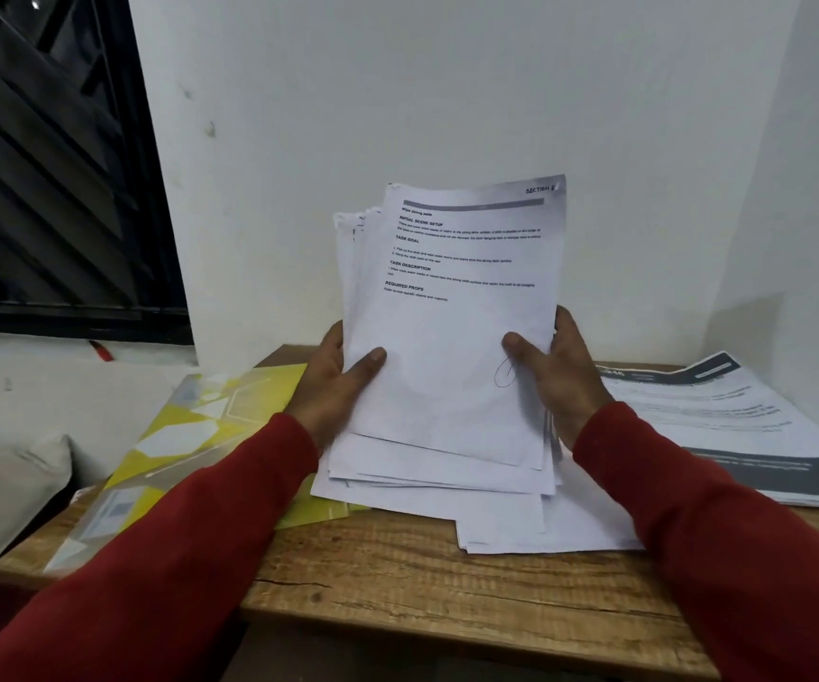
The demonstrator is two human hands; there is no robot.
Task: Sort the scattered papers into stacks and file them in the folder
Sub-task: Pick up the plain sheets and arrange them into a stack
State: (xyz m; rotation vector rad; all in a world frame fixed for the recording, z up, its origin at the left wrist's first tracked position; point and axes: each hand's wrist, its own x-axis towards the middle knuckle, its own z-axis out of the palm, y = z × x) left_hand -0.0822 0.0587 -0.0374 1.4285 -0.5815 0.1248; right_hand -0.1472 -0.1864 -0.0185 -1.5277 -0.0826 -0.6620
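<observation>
A loose bundle of white printed papers (452,327) stands nearly upright above the wooden table (397,573), its sheets fanned unevenly at the top left and bottom. My left hand (336,381) grips the bundle's left edge, thumb on the front sheet. My right hand (550,376) grips the right edge, thumb on the front as well. More white sheets (545,529) lie flat on the table under the bundle. A yellow and white patterned folder (191,435) lies on the table's left side, partly under my left sleeve.
A stack of printed pages with dark grey bands (732,425) lies at the table's right, against the white wall. A pale cushion (4,494) sits left of the table. A dark barred window (53,164) fills the upper left.
</observation>
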